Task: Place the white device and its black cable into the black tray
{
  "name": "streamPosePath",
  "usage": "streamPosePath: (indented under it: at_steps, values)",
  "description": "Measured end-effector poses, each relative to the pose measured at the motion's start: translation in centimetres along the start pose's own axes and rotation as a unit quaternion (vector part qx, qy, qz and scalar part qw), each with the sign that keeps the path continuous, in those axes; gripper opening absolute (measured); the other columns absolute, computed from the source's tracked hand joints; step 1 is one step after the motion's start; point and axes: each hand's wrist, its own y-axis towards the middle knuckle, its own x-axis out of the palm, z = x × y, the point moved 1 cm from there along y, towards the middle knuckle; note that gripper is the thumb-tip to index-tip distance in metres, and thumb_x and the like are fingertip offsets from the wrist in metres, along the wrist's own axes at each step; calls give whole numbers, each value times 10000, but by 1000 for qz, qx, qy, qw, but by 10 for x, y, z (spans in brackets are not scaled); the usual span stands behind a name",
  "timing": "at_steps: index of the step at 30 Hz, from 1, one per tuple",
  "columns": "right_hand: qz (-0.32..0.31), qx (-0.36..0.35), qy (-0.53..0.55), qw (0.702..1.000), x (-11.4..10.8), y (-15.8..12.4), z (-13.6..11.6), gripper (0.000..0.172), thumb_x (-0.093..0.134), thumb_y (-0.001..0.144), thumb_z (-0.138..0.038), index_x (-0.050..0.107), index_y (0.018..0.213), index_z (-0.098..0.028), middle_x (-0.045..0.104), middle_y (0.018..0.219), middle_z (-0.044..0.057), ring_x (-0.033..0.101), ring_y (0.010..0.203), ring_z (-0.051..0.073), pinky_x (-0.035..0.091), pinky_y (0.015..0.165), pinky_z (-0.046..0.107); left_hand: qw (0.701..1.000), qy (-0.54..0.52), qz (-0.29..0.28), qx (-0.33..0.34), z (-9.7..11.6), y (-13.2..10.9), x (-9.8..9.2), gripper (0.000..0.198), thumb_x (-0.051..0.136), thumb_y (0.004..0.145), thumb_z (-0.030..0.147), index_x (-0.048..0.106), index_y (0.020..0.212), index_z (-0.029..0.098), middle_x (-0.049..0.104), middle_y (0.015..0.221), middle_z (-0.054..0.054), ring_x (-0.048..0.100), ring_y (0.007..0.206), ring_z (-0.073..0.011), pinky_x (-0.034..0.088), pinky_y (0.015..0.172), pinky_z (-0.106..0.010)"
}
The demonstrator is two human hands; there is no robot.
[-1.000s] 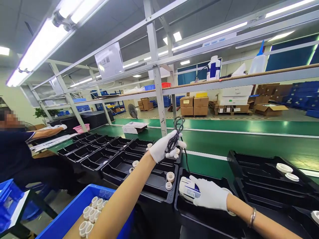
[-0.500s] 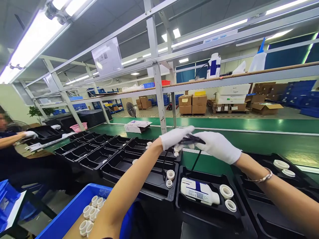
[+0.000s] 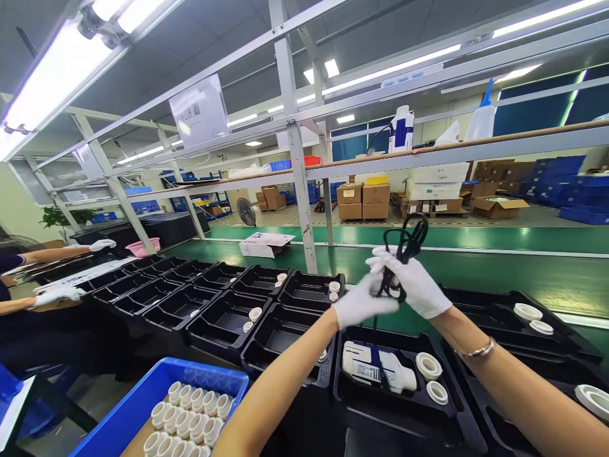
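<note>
Right hand (image 3: 421,289), white-gloved: closed around a black cable (image 3: 408,238), coiled, with the loops standing up above the fist. It is held in the air over the near edge of the green table (image 3: 523,276). Left hand (image 3: 359,306), white-gloved: fingertips against the same cable just below the right fist; it is blurred, so whether it grips cannot be told. One strand of the cable hangs down to a white device with a blue label (image 3: 364,367), which lies flat in the left compartment of a black plastic tray (image 3: 404,419) directly under the hands. Two white rings (image 3: 428,366) lie in the same tray, just right of the device. More black trays (image 3: 223,317) stand in a row leftward along the table, several holding small white caps. A blue bin (image 3: 118,419) at the near left is filled with upright white caps (image 3: 190,412). At the far left edge, a co-worker's gloved hands (image 3: 57,295) rest near further trays.
</note>
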Motion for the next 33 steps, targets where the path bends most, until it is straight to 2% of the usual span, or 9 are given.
streamPosePath:
  at_steps: [2, 6, 11, 15, 18, 20, 23, 26, 33]
  values:
    - [-35, 42, -26, 998, -20, -3, 11, 537, 638, 907, -671, 601, 1152, -195, 646, 668, -9, 637, 639, 203, 504, 624, 303, 983, 112, -115, -92, -44, -5, -4, 328, 809, 777, 341, 749, 1034, 145, 711, 879, -11, 638, 807, -156, 554, 847, -304]
    - [-211, 86, -335, 914, -49, -17, 57, 372, 464, 997, -497, 627, 1087, -175, 719, 789, 48, 559, 501, 168, 454, 532, 300, 965, 202, -124, -109, -89, 8, -20, 229, 667, 879, 245, 721, 1081, 150, 717, 929, -2, 620, 734, -114, 528, 739, -244]
    - [-338, 64, -524, 780, -51, -43, 120, 212, 548, 954, -246, 735, 1033, -186, 776, 968, 138, 727, 890, 346, 497, 765, 394, 897, 349, -243, -120, -91, 21, -15, 31, 731, 806, 138, 725, 834, 151, 733, 814, -26, 688, 762, -201, 553, 702, -284]
    - [-383, 93, -573, 719, -35, -62, 152, 256, 587, 949, -210, 768, 1129, -192, 780, 1011, 176, 741, 969, 401, 515, 791, 421, 844, 457, -266, -84, -75, -1, -16, 165, 651, 820, 72, 738, 940, 143, 762, 1051, -131, 712, 1062, -324, 561, 964, -408]
    - [-375, 115, -598, 699, -24, -67, 164, 300, 569, 945, -186, 768, 1168, -158, 769, 1053, 211, 744, 991, 383, 524, 798, 404, 827, 535, -167, -40, -62, -23, -17, 483, 443, 882, 27, 643, 1301, 160, 673, 1323, -169, 647, 1228, -330, 536, 1051, -481]
    - [-373, 119, -604, 694, -21, -68, 165, 293, 580, 934, -197, 779, 1143, -151, 768, 1061, 208, 747, 988, 365, 527, 802, 390, 797, 585, -147, -18, -62, -32, -10, 441, 389, 943, 91, 636, 1297, 180, 694, 1273, -151, 669, 1179, -331, 573, 986, -490]
    - [-379, 106, -596, 700, -26, -70, 156, 309, 618, 908, -217, 771, 1176, -194, 778, 1091, 141, 745, 1000, 322, 538, 806, 357, 765, 602, -222, -49, -74, -37, 6, 359, 391, 1027, 278, 649, 1258, 183, 735, 1198, -144, 714, 1092, -343, 610, 886, -473]
    - [-363, 65, -608, 703, -37, -75, 139, 390, 600, 901, -159, 730, 1264, -216, 753, 1166, 128, 705, 1088, 321, 521, 889, 385, 764, 589, -255, -73, -85, -29, 12, 405, 360, 1055, 324, 647, 1296, 170, 721, 1292, -138, 694, 1184, -323, 575, 994, -448]
    - [-358, 82, -658, 658, -38, -71, 148, 75, 696, 869, -56, 763, 876, -89, 739, 867, 174, 725, 861, 304, 544, 785, 395, 743, 605, -266, -103, -91, 9, 14, 321, 500, 1039, 368, 723, 1140, 161, 766, 1172, -108, 732, 1056, -235, 585, 924, -376]
